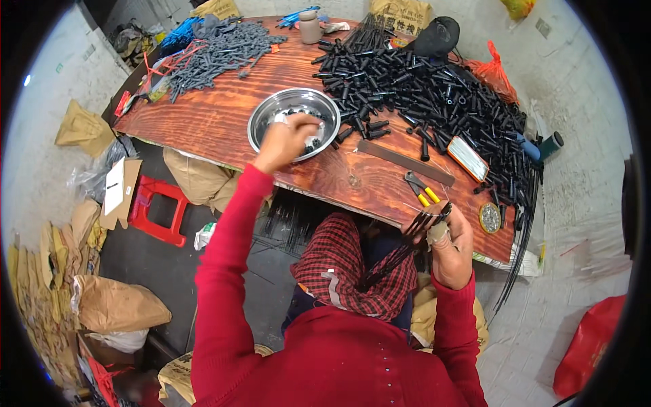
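Note:
My left hand (288,139) dips into a shiny metal bowl (255,117) with its fingers curled together. Small dark pieces (313,144) lie in the bowl. Whatever those fingers pinch, if anything, is hidden. At the table's front edge my right hand (453,244) closes round several thin black rods (400,254). Their ends stick up past the fingers, and their lengths slant down over my checked lap. Tape or a pale wrap (437,233) covers part of that hand's thumb. Just beyond it lie yellow-handled pliers (422,190).
A large heap of black tubular parts (407,85) covers the table's back right. Grey parts (224,54) are piled back left. A flat dark bar (405,163), an orange-edged case (468,159) and a round tin (489,218) lie at right. A red stool (161,234) stands on the floor.

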`<action>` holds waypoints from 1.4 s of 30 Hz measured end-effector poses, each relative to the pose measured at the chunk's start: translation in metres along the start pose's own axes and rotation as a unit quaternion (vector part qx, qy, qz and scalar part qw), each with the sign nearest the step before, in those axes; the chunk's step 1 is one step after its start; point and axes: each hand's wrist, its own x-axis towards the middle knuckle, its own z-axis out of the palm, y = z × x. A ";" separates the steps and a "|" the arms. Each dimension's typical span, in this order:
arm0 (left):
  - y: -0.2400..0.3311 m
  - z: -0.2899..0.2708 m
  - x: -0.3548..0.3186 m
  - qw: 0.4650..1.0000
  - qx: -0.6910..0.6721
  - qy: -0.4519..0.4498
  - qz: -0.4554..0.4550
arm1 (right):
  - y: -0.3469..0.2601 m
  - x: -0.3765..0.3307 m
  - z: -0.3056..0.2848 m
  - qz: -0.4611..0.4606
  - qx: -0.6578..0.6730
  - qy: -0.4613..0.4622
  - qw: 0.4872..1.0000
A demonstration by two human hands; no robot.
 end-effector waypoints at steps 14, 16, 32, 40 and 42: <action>-0.070 0.020 0.022 0.996 0.083 0.039 0.007 | 0.006 0.007 0.009 0.004 -0.006 0.005 1.000; -0.044 0.015 0.019 0.969 -0.237 0.000 -0.062 | 0.008 0.007 0.007 0.003 -0.019 -0.006 1.000; 0.147 0.023 -0.037 0.743 -0.604 -0.277 -0.077 | 0.004 0.013 0.008 -0.022 0.006 -0.060 0.998; 0.158 0.026 -0.043 0.758 -0.589 -0.266 -0.081 | 0.012 0.010 0.001 -0.038 0.020 -0.071 0.997; 0.158 0.026 -0.044 0.757 -0.591 -0.268 -0.083 | 0.011 0.011 0.000 -0.034 0.019 -0.069 0.997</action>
